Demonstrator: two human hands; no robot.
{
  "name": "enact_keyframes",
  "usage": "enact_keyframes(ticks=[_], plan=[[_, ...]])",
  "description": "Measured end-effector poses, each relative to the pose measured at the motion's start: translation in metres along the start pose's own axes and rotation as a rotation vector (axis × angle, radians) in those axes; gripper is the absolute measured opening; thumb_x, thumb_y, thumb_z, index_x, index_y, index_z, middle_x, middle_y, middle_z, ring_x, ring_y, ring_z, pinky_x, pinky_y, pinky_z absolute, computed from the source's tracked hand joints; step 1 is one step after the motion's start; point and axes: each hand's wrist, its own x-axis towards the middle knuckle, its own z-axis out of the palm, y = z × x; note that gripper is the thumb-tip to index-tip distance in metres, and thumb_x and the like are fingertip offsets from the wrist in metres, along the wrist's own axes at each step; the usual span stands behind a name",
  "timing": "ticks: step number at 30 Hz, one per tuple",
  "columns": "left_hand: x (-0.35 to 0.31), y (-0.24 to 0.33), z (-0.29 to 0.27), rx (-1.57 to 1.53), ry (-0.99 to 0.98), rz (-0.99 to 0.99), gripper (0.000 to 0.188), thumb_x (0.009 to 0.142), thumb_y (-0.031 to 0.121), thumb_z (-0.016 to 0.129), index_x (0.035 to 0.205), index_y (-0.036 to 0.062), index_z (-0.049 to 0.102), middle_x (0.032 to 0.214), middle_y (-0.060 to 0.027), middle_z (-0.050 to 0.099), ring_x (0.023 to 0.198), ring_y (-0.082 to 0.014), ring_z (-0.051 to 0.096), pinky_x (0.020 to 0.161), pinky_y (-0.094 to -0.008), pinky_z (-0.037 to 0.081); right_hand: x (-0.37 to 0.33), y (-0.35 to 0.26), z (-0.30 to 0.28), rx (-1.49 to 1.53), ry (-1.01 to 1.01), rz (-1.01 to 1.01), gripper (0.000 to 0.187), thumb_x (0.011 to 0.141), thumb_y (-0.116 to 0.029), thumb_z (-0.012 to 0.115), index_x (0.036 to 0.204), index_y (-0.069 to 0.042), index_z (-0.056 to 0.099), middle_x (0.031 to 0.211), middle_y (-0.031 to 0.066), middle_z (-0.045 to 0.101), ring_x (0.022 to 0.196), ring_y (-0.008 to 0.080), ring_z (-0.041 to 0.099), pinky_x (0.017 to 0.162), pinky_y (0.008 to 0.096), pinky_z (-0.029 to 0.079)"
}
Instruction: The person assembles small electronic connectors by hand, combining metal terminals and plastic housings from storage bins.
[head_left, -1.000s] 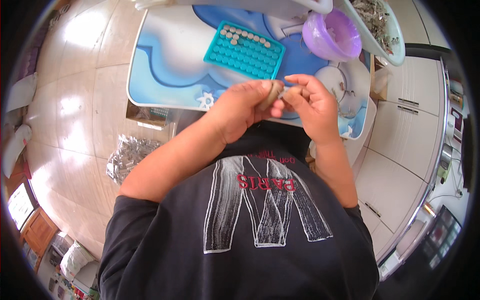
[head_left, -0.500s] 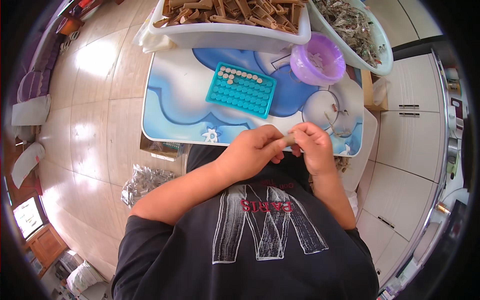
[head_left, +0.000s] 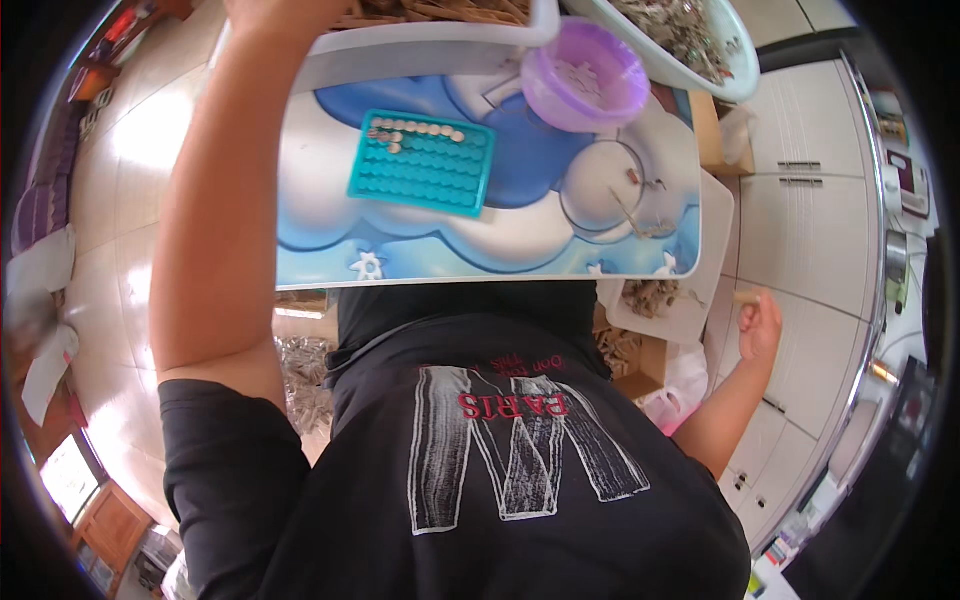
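My left arm stretches up to the far left, and my left hand [head_left: 285, 12] is cut off by the top edge beside the white bin [head_left: 430, 50]; its fingers do not show. Brown elongated pieces [head_left: 440, 14] fill that bin. Out to the right, past the table's edge, my right hand [head_left: 762, 328] is closed around a small tan stick-like piece [head_left: 746, 297], whose end juts from the fingers. On the table lies a teal tray [head_left: 425, 185] with rows of round pockets. Pale round discs [head_left: 425, 128] occupy some pockets along its far side.
A purple bowl [head_left: 540, 95] holding small white bits stands at the table's back right, next to a pale basin [head_left: 740, 70] heaped with metallic-looking parts. Thin loose parts [head_left: 632, 212] lie on the right of the patterned table [head_left: 520, 240]. White cabinets [head_left: 800, 230] line the right side.
My hands, together over the table's front edge before, have parted. The left reached up and left to the bin; the right moved right and down with the tan piece. The view shifted slightly.
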Motion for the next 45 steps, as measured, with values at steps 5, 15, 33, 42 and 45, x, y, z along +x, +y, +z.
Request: enact_keyframes(ticks=[5, 15, 33, 42, 45], plan=[[0.009, 0.000, 0.002, -0.087, -0.191, -0.116, 0.031, 0.072, 0.036, 0.068, 0.077, 0.0051, 0.067, 0.090, -0.0169, 0.064, 0.093, -0.0333, 0.058, 0.081, -0.0434, 0.044, 0.031, 0.077, -0.020, -0.116, 0.201, 0.258, 0.024, 0.087, -0.026, 0.063, 0.099, -0.006, 0.059, 0.074, 0.0021, 0.057, 0.060, 0.0094, 0.050, 0.052, 0.0198, 0.039], [0.004, 0.011, -0.021, -0.923, 0.164, -0.391, 0.015, 0.083, 0.014, 0.065, 0.081, 0.0000, 0.062, 0.074, -0.0065, 0.063, 0.067, -0.0107, 0.056, 0.061, -0.0233, 0.045, 0.039, 0.054, 0.083, -0.402, 0.421, -0.321, 0.019, 0.085, -0.018, 0.063, 0.098, -0.004, 0.061, 0.081, 0.0029, 0.060, 0.069, 0.0097, 0.054, 0.060, 0.0221, 0.043], [-0.160, 0.059, -0.030, -1.861, -1.054, -0.821, 0.017, 0.084, 0.010, 0.053, 0.096, -0.0002, 0.057, 0.082, -0.0051, 0.059, 0.047, -0.0079, 0.041, 0.041, -0.0208, 0.028, 0.014, -0.030, 0.205, -0.322, -0.158, -0.329, 0.011, 0.083, -0.011, 0.066, 0.084, 0.000, 0.062, 0.081, -0.0032, 0.060, 0.075, 0.0037, 0.051, 0.069, 0.0185, 0.040], [-0.158, 0.135, 0.007, -1.747, -1.291, -0.814, 0.041, 0.089, 0.029, 0.056, 0.114, -0.0040, 0.052, 0.095, -0.0111, 0.063, 0.045, -0.0088, 0.041, 0.039, -0.0231, 0.030, -0.011, -0.016, 0.236, -0.805, -0.377, -0.769, 0.013, 0.074, -0.009, 0.070, 0.080, -0.002, 0.062, 0.086, 0.0063, 0.061, 0.084, 0.0214, 0.056, 0.073, 0.0309, 0.044], [-0.156, 0.149, 0.029, -1.545, -1.252, -0.693, 0.044, 0.086, 0.028, 0.059, 0.116, -0.0028, 0.051, 0.093, -0.0106, 0.065, 0.048, -0.0092, 0.045, 0.041, -0.0248, 0.035, -0.013, -0.007, 0.238, -0.855, -0.442, -0.759, 0.014, 0.071, -0.011, 0.071, 0.079, -0.003, 0.063, 0.084, 0.0089, 0.060, 0.086, 0.0278, 0.055, 0.074, 0.0342, 0.044]])
